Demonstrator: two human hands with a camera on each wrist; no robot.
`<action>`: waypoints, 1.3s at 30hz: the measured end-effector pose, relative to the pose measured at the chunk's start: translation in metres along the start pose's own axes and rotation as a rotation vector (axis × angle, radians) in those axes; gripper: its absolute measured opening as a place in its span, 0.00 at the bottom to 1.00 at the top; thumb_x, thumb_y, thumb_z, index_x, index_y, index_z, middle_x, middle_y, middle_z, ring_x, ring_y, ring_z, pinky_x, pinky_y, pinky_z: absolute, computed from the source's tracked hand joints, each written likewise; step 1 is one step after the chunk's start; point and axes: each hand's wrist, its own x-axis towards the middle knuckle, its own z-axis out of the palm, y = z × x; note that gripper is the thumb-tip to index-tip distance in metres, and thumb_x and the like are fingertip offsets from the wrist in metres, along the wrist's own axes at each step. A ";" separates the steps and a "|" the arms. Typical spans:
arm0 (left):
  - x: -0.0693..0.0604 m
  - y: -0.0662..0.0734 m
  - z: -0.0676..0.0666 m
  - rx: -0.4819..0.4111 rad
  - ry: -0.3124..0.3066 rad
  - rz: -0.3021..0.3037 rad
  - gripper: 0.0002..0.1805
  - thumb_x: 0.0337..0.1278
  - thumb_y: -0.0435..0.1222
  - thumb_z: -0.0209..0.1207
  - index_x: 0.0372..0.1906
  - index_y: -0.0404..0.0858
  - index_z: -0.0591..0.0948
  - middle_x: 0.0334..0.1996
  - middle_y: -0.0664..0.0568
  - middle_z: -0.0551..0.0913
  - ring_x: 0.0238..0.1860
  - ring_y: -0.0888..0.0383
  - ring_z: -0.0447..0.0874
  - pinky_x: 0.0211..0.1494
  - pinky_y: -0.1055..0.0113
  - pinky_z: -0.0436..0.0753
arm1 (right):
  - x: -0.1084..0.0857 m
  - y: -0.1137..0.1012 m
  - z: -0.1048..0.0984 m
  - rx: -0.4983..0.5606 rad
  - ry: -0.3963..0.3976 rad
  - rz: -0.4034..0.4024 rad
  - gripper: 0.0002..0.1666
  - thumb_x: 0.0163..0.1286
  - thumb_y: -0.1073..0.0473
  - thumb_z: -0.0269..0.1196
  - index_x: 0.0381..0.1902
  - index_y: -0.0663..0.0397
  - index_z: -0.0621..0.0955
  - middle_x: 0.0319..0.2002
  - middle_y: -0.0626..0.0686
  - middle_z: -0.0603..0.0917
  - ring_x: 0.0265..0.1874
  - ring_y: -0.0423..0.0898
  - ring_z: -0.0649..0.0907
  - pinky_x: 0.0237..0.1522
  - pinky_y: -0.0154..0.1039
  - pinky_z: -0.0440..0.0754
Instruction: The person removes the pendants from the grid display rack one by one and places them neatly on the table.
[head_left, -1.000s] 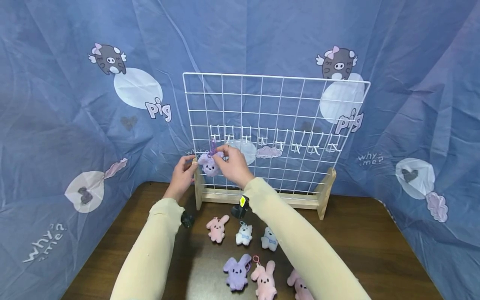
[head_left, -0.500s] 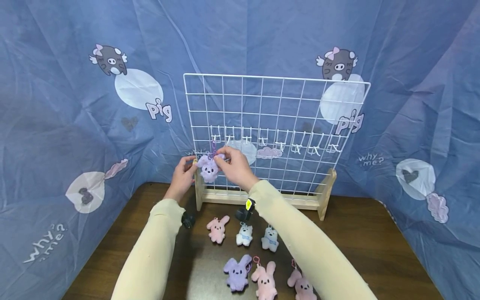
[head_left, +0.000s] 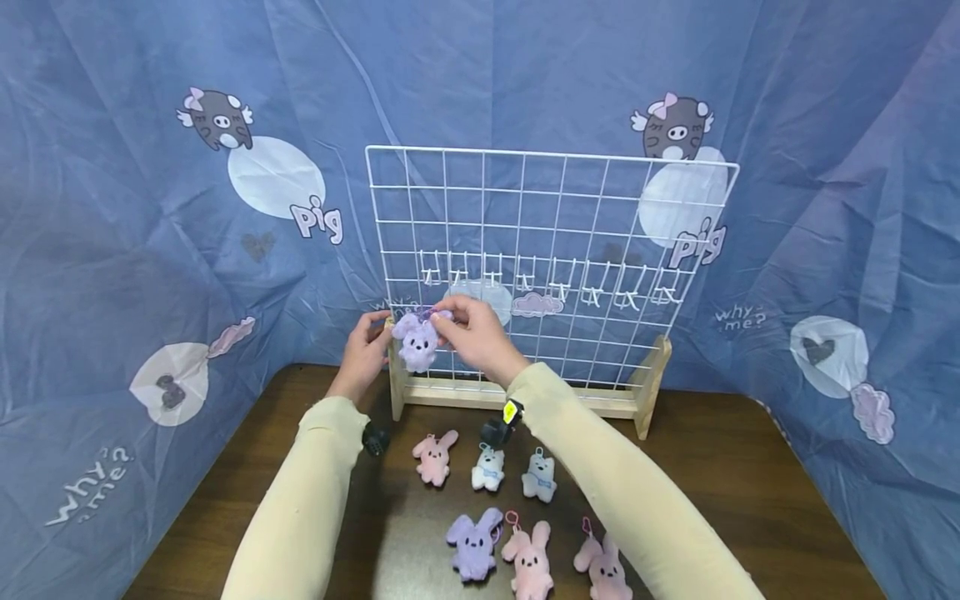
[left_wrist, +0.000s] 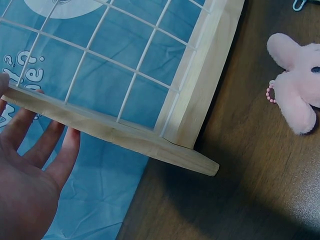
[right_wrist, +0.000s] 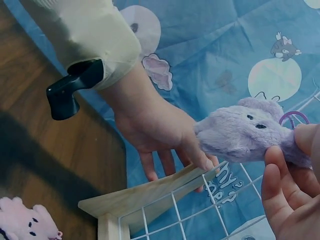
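Note:
My right hand (head_left: pixel 480 333) pinches a fuzzy purple bunny plush keychain (head_left: pixel 417 343) near its head and strap. The plush hangs below the leftmost white hook (head_left: pixel 431 276), in front of the wire grid (head_left: pixel 566 156). In the right wrist view, the purple ring (right_wrist: pixel 295 116) shows beside my thumb. My left hand (head_left: pixel 363 354) holds the top of the rack's left wooden post (left_wrist: pixel 115 132), thumb on one side and fingers on the other. Several more white hooks (head_left: pixel 558 292) line the grid to the right, with nothing hanging on them.
On the brown table (head_left: pixel 705 467) lie pink bunny plushes (head_left: pixel 433 460), white bear plushes with blue bows (head_left: pixel 488 471), another purple bunny (head_left: pixel 474 546) and more pink ones (head_left: pixel 531 562). The right wooden post (head_left: pixel 652 383) stands opposite. Blue printed cloth (head_left: pixel 150 275) hangs behind.
The held purple bunny has come down and slightly toward me; its strap, stretched up to the leftmost hook earlier, is now below it. My right hand shifted slightly right. The left hand stays put.

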 end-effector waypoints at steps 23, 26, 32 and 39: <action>-0.001 0.002 0.000 0.000 -0.007 -0.005 0.23 0.83 0.42 0.52 0.74 0.40 0.69 0.70 0.36 0.76 0.70 0.42 0.73 0.66 0.38 0.77 | -0.030 0.025 -0.003 -0.086 -0.100 0.053 0.11 0.78 0.62 0.64 0.52 0.64 0.85 0.42 0.59 0.90 0.38 0.54 0.89 0.45 0.46 0.89; -0.001 0.002 0.000 0.001 -0.009 -0.002 0.24 0.83 0.42 0.51 0.74 0.39 0.69 0.70 0.36 0.76 0.70 0.42 0.73 0.67 0.38 0.77 | -0.036 0.031 -0.003 -0.087 -0.111 0.052 0.11 0.78 0.62 0.65 0.52 0.65 0.85 0.42 0.60 0.90 0.36 0.51 0.89 0.45 0.43 0.90; -0.001 0.002 0.000 0.016 -0.011 0.004 0.24 0.84 0.42 0.50 0.75 0.39 0.68 0.70 0.37 0.77 0.70 0.43 0.73 0.66 0.39 0.77 | -0.048 0.040 0.003 -0.044 -0.130 0.055 0.11 0.77 0.65 0.65 0.51 0.68 0.84 0.44 0.62 0.89 0.34 0.43 0.88 0.46 0.45 0.90; -0.002 0.001 0.001 0.038 0.005 0.023 0.23 0.83 0.43 0.51 0.73 0.39 0.70 0.69 0.37 0.78 0.67 0.45 0.75 0.58 0.45 0.81 | -0.064 0.056 0.013 0.015 -0.161 0.083 0.10 0.76 0.67 0.64 0.50 0.71 0.84 0.41 0.61 0.87 0.31 0.44 0.87 0.43 0.47 0.90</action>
